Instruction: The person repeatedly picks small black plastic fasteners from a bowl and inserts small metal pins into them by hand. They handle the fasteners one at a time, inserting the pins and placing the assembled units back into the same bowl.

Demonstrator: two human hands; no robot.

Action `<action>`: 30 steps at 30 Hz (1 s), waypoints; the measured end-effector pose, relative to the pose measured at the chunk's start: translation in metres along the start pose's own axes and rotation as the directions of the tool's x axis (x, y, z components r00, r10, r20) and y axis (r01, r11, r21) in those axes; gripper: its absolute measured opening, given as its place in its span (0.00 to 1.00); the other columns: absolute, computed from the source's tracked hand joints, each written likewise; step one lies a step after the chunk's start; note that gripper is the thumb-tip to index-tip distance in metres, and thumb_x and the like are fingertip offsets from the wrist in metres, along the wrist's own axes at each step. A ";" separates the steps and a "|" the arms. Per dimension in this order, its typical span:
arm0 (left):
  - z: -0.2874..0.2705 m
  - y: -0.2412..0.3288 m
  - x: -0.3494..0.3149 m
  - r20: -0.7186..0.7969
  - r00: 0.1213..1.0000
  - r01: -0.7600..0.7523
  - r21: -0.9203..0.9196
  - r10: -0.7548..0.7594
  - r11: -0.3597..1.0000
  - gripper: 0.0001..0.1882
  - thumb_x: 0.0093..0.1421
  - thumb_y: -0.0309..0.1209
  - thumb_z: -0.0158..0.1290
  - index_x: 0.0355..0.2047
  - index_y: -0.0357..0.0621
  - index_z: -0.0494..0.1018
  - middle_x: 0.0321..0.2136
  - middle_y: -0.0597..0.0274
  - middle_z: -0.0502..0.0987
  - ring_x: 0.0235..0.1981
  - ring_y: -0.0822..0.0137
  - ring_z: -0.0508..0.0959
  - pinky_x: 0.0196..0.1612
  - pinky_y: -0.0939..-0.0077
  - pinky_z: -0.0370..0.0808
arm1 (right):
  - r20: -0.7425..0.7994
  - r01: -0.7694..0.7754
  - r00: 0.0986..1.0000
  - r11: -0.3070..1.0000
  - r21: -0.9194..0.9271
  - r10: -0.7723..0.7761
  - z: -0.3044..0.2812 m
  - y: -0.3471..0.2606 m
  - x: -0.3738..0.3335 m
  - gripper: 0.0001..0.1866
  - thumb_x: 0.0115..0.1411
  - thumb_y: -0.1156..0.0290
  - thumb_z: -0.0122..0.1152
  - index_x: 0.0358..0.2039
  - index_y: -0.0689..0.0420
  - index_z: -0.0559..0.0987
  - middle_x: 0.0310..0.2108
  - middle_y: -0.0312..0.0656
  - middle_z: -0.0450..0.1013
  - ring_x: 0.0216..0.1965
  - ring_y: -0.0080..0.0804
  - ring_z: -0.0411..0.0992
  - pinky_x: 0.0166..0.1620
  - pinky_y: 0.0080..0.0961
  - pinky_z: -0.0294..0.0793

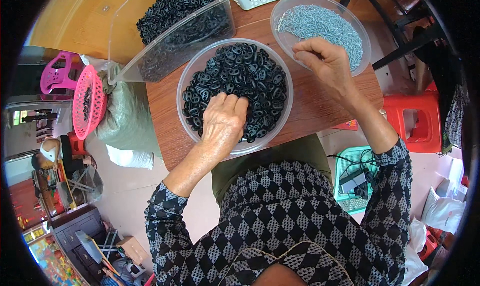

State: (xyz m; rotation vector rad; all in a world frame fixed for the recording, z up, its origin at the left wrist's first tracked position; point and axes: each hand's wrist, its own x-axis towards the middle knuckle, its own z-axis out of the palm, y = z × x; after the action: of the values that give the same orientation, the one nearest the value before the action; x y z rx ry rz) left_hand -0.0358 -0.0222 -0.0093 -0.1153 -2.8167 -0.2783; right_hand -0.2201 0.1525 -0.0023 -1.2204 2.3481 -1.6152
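Loosely, left hand (223, 120) curls in black pieces (261, 78); right hand (297, 50) pinches narrowly; grasps unclear.

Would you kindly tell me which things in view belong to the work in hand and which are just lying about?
Belongs: black pieces in the round tub, under the left hand; silvery pieces in the second tub, near the right hand; probably the rectangular bin.

Apparently lying about: red stool, green basket, white bag at far right.
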 end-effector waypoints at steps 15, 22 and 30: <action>0.006 0.001 0.002 -0.013 0.999 -0.044 -0.086 0.043 0.995 0.17 0.36 0.17 0.53 0.32 0.36 0.69 0.22 0.56 0.70 0.25 0.57 0.71 0.29 0.65 0.69 | -0.052 -0.087 0.995 0.996 -0.011 0.086 -0.016 0.015 0.000 0.06 0.52 0.75 0.58 0.30 0.63 0.79 0.29 0.46 0.76 0.32 0.34 0.74 0.36 0.27 0.71; 0.003 0.003 0.003 0.041 0.982 -0.186 0.095 0.182 0.978 0.13 0.43 0.22 0.50 0.33 0.34 0.69 0.21 0.58 0.66 0.25 0.61 0.68 0.30 0.69 0.67 | 0.000 -0.029 1.000 0.980 -0.196 0.030 -0.022 0.039 0.014 0.06 0.51 0.76 0.60 0.30 0.62 0.80 0.27 0.43 0.76 0.31 0.31 0.74 0.36 0.25 0.71; -0.003 -0.001 0.002 -0.021 0.991 -0.135 -0.015 0.135 0.991 0.15 0.42 0.18 0.51 0.34 0.34 0.70 0.22 0.57 0.67 0.25 0.60 0.69 0.30 0.69 0.67 | 0.254 0.236 0.960 0.828 -0.508 -0.118 0.000 0.045 0.043 0.05 0.48 0.73 0.59 0.25 0.60 0.79 0.25 0.48 0.72 0.33 0.46 0.70 0.37 0.40 0.68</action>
State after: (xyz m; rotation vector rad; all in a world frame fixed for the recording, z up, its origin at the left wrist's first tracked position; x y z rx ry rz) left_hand -0.0372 -0.0235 -0.0059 -0.3044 -2.7716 -0.2703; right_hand -0.2754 0.1326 -0.0226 -1.6498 2.6927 -0.7979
